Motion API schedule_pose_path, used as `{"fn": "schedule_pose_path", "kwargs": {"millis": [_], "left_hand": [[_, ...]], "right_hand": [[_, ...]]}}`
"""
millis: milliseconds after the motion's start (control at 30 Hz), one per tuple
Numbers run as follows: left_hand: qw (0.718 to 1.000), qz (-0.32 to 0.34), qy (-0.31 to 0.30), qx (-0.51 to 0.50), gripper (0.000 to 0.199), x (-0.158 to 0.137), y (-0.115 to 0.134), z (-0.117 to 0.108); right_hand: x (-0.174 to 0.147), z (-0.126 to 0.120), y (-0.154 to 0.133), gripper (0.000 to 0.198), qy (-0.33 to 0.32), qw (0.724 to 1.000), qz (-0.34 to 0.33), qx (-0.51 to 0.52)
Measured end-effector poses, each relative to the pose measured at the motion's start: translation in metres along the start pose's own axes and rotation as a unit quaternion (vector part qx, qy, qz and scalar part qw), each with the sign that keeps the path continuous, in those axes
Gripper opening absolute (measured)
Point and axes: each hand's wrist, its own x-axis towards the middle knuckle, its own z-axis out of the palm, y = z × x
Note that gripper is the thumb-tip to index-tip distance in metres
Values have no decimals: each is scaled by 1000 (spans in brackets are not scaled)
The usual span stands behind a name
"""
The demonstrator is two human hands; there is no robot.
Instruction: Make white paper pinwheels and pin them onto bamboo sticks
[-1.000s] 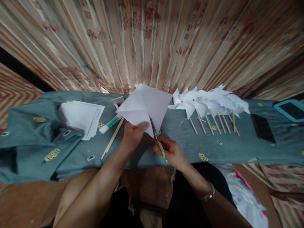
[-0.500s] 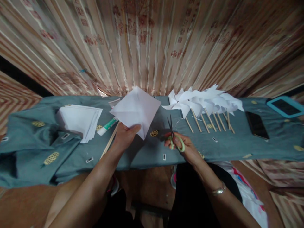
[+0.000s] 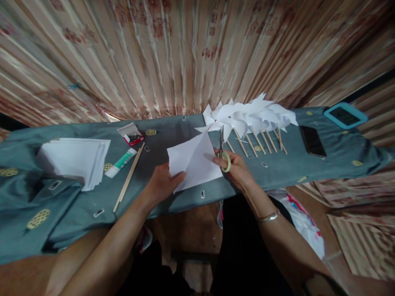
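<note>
A creased white sheet of paper (image 3: 196,162) is pinched at its left edge by my left hand (image 3: 165,183), thumb on top. My right hand (image 3: 236,166) is closed on scissors (image 3: 226,161) with pale green handles, their dark blades pointing away from me and looking closed. The thumb of that hand also touches the right edge of the sheet. Just beyond, white paper pinwheels (image 3: 247,117) on wooden sticks lie overlapping in a row. A green and white glue stick (image 3: 121,163) and loose wooden sticks (image 3: 129,176) lie left of my left hand.
At the left lies a stack of white paper (image 3: 75,160). A small red box (image 3: 131,135) of dark metal bits stands open behind the glue stick. To the right are a black phone (image 3: 312,141) and a blue-framed device (image 3: 345,115). A pleated curtain (image 3: 182,53) hangs behind the table.
The paper has turned from a diamond position and come lower, its right edge now at my right hand. The scissors stay in my right hand. The view has shifted, and the red box now shows.
</note>
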Motion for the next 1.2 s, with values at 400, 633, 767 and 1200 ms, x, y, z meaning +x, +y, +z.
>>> {"fn": "schedule_pose_path", "kwargs": {"millis": [400, 633, 767, 1200], "left_hand": [[915, -62, -61, -394, 42, 0, 18, 2], [848, -148, -46, -507, 23, -7, 17, 30], [839, -162, 21, -519, 26, -3, 23, 35], [832, -116, 163, -518, 27, 15, 22, 0]], "right_hand": [[5, 12, 0, 36, 66, 988, 5, 139], [5, 32, 8, 38, 81, 984, -25, 160], [3, 42, 10, 44, 75, 987, -27, 137], [-17, 35, 18, 50, -92, 996, -3, -15]]}}
